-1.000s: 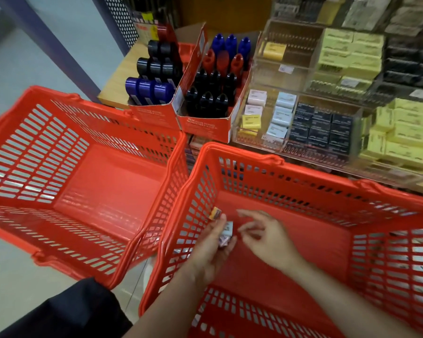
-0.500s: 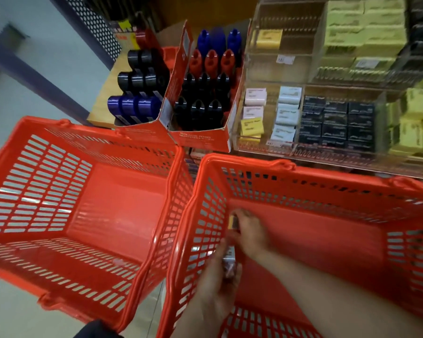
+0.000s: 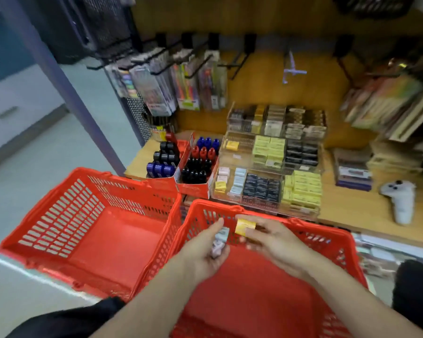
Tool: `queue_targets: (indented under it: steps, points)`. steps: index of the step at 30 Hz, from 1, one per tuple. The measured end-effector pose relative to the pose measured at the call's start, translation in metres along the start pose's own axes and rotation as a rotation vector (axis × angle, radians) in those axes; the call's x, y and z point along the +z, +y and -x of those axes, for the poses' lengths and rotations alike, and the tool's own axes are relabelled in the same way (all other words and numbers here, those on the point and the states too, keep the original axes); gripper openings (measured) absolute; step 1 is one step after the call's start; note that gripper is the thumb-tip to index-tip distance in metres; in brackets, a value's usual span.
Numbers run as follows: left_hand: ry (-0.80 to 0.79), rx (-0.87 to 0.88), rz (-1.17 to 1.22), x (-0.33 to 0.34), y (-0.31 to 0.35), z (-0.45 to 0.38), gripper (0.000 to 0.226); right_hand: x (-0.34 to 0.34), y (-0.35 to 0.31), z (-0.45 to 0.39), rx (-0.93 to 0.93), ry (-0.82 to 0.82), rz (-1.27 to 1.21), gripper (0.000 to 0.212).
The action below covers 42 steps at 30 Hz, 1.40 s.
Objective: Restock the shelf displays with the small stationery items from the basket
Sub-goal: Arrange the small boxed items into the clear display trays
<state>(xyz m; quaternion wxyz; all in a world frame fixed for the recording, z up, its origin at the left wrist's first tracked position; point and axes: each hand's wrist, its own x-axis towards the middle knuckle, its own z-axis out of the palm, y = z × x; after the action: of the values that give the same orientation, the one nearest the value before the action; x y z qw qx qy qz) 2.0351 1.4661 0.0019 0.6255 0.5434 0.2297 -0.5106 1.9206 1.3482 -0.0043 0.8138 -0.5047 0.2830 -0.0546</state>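
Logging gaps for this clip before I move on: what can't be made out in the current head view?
- Small pale packets in the left hand: motion blur and the fingers hide their count and print.
- Small yellow box pinched by the right hand: label blurred, unreadable.
- Right red plastic basket: near end cut off by the bottom edge; forearms cover part of the floor.
- Clear acrylic display trays: price tags too small.

Even indoor light, soft picture, motion blur throughout.
Bright enough, no hard shadows; source unseen. Faint sheen on red basket (image 3: 232,301) floor and clear display trays (image 3: 266,191). Both hands smeared, hanging packs (image 3: 156,91) and books (image 3: 386,106) blurred. Wide-angle bend: blue post (image 3: 66,89) leans, edges stretched, corners darker.
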Motion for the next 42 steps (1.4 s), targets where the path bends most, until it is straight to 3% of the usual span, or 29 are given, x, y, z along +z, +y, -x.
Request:
queue_targets:
  steps: [4, 13, 19, 23, 27, 31, 34, 37, 42]
  points:
    - [-0.103, 0.033, -0.08, 0.027, 0.029, 0.047, 0.027, 0.013, -0.053, 0.032, -0.201, 0.11, 0.23, 0.027]
    - [-0.35, 0.074, -0.047, 0.081, 0.067, 0.064, 0.038, 0.014, -0.112, 0.04, -0.344, 0.249, 0.276, 0.033]
    - [-0.448, 0.059, 0.005, 0.096, 0.09, 0.045, 0.043, -0.006, -0.121, 0.004, -0.467, 0.386, 0.72, 0.033]
    - [-0.438, 0.058, 0.017, 0.099, 0.102, 0.027, 0.045, -0.012, -0.129, -0.016, -0.483, 0.37, 0.922, 0.046]
    - [-0.364, 0.063, 0.05, 0.102, 0.12, 0.011, 0.048, -0.019, -0.144, -0.046, -0.464, 0.421, 1.001, 0.04]
    - [-0.284, 0.093, 0.136, 0.093, 0.142, -0.004, 0.046, -0.023, -0.16, -0.099, -0.467, 0.508, 1.235, 0.04]
    - [-0.197, 0.09, 0.151, 0.079, 0.149, -0.009, 0.039, -0.012, -0.16, -0.15, -0.393, 0.506, 1.377, 0.042]
    - [-0.157, 0.061, 0.188, 0.058, 0.154, -0.011, 0.049, 0.0, -0.152, -0.195, -0.279, 0.485, 1.485, 0.036]
    - [-0.175, 0.06, 0.227, 0.037, 0.162, -0.017, 0.052, -0.004, -0.144, -0.234, -0.184, 0.557, 1.481, 0.025]
